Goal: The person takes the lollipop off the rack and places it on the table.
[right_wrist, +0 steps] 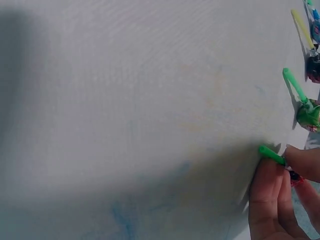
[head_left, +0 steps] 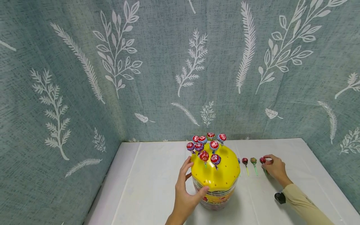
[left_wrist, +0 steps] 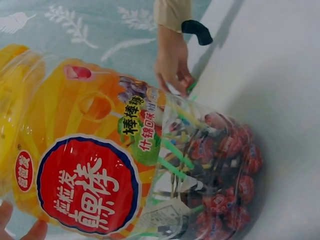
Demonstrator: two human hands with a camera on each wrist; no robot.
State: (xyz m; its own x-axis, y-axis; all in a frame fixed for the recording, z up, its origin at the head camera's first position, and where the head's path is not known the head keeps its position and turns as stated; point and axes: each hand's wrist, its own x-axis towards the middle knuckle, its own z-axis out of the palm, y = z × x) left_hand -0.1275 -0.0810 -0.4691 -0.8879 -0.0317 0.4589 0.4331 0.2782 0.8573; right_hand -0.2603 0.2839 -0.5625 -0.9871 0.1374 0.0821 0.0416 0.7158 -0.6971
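Note:
A clear plastic lollipop jar (head_left: 215,200) with a yellow lid (head_left: 225,168) stands on the white table. Several wrapped lollipops (head_left: 214,146) stick up from holes in the lid, mostly at its back and left. My left hand (head_left: 185,193) holds the jar near the lid, thumb at the front and fingers on the left side. Through the jar's wall in the left wrist view, more lollipops (left_wrist: 230,145) show at the bottom. To the right, my right hand (head_left: 277,170) pinches a red-wrapped lollipop with a green stick (right_wrist: 271,153) at the table surface.
Between the jar and my right hand lie a green-wrapped lollipop (head_left: 253,161) and a dark red one with a yellow stick (head_left: 245,161). A blue one (head_left: 239,160) is partly hidden behind the jar. Patterned blue-green cloth (head_left: 157,93) walls the table's back and sides.

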